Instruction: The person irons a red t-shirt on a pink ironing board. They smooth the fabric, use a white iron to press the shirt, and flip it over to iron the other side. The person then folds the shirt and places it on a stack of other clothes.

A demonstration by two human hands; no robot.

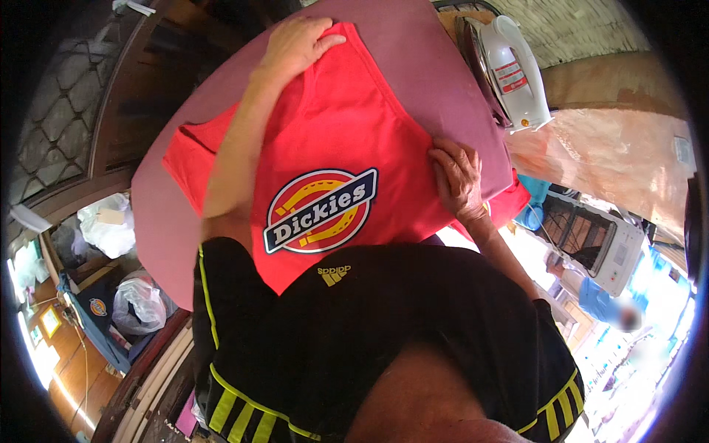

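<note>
A red sleeveless top (369, 111) lies spread on a mauve padded ironing board (413, 37), with a large round badge printed on its front. My left hand (299, 46) reaches to the far end and holds one shoulder strap, thumb along the cloth. On the right, my right hand (458, 177) has its fingers curled over the top's side edge just below the armhole. The other shoulder strap lies toward the left, under my left forearm. Part of the near hem is hidden by my black shirt.
A white iron (513, 74) rests beside the board's far right edge. Plastic bags (140, 303) and dark cloth lie at the lower left. Another person (598, 299) in blue is at the right, near a white boxy appliance (617, 258) with a dark grille.
</note>
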